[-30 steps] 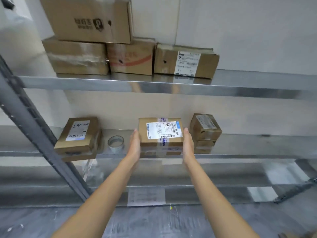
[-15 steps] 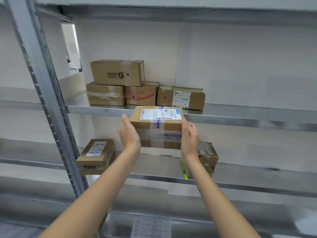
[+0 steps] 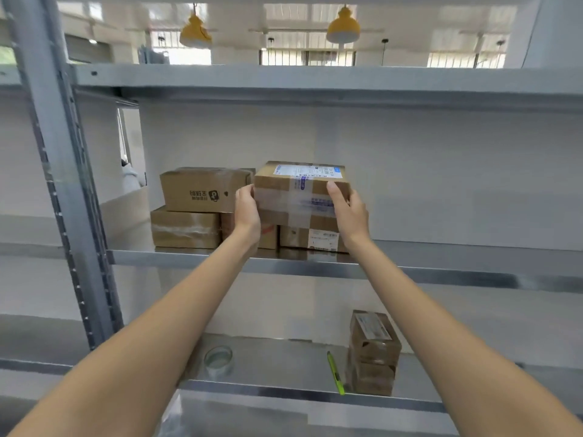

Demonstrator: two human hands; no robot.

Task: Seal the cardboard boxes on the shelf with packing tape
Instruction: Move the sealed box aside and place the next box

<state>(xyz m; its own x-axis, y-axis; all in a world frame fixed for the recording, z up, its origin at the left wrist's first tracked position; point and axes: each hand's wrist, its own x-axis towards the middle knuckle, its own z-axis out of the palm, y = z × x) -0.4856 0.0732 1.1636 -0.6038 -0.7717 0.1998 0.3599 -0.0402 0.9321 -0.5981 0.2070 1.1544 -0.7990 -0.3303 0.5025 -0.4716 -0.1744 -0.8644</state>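
Both hands, left (image 3: 247,212) and right (image 3: 348,209), clasped the taped box (image 3: 301,192) by its sides, held against the stack (image 3: 195,212) on the upper shelf (image 3: 441,272). Risk: seated partly on uneven boxes, it could tip off when released.

Both hands hold a taped cardboard box (image 3: 301,190) with a white shipping label on top, left hand (image 3: 247,209) on its left side, right hand (image 3: 348,209) on its right front corner. Box sits atop boxes on the middle shelf (image 3: 441,274), beside a logo-printed box (image 3: 205,190). Lower shelf below it: tape roll (image 3: 218,361), green utility knife (image 3: 335,373), two small stacked boxes (image 3: 372,353).
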